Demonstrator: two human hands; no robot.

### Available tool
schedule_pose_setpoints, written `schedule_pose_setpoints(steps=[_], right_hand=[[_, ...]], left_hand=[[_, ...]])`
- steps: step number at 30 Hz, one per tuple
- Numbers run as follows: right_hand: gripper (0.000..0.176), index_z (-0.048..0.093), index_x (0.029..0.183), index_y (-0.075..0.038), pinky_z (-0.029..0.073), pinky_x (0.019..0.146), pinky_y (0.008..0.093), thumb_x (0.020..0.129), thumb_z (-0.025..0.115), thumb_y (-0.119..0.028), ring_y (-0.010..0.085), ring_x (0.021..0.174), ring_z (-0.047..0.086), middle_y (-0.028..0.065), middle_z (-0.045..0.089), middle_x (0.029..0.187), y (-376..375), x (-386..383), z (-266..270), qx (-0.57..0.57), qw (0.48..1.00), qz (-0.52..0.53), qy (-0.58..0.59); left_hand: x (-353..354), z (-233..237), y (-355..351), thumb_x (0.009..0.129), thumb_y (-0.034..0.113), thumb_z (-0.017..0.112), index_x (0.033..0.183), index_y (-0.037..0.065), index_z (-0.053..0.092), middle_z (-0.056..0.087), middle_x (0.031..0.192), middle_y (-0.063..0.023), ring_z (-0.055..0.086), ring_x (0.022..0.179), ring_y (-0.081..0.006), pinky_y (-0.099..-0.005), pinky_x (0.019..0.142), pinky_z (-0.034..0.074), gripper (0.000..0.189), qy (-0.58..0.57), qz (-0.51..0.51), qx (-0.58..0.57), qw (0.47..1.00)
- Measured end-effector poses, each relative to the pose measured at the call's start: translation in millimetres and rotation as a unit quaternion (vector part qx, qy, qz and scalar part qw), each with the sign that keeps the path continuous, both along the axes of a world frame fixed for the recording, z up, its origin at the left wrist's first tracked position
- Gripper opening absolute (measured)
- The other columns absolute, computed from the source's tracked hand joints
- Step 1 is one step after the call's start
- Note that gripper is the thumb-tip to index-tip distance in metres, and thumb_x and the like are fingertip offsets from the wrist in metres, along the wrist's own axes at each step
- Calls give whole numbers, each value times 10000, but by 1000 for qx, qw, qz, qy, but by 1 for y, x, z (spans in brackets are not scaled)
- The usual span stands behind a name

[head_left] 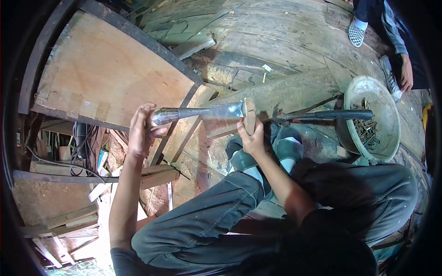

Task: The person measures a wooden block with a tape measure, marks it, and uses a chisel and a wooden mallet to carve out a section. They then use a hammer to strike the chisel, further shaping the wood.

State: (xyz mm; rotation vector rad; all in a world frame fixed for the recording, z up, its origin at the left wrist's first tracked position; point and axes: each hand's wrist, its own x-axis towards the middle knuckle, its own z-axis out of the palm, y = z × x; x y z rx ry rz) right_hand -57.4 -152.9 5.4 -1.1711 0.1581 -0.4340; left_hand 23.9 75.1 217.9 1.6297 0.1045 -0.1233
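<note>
My left hand (142, 129) is closed around the dark handle end of a large chisel (207, 112), which lies level across the view with its wide metal blade pointing right. In my right hand (252, 139) a small tan block (250, 115), looking like a sharpening stone, is pinched upright between thumb and fingers. Its face is right at the chisel's cutting edge. Just beyond the block, a hammer (317, 115) has its head low near my shoes and its black handle reaching over the bucket.
A whitish bucket (391, 122) with several rusty nails stands at the right. Left is a wooden panel (119, 64) in a dark frame, with cables (83, 147) and wood scraps below. Another person's hand (406, 73) and checkered shoe (357, 34) show at upper right, on plank flooring.
</note>
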Motion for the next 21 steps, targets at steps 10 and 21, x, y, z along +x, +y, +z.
schedule_pose_setpoints(steps=[10, 21], right_hand=[[471, 579, 1164, 47, 510, 762, 354, 716, 656, -75, 241, 763, 636, 165, 621, 851, -1, -14, 4, -253, 960, 94, -73], [193, 571, 982, -23, 449, 706, 269, 791, 599, -21, 111, 762, 521, 20, 553, 850, 3, 1, 4, 16, 987, 156, -27]], left_hand=[[26, 6, 62, 964, 264, 606, 935, 94, 615, 605, 786, 14, 545, 616, -44, -185, 460, 363, 173, -87, 31, 131, 987], [15, 4, 26, 965, 174, 546, 1043, 125, 541, 526, 698, 35, 334, 436, -17, -201, 370, 204, 92, -123, 74, 45, 989]])
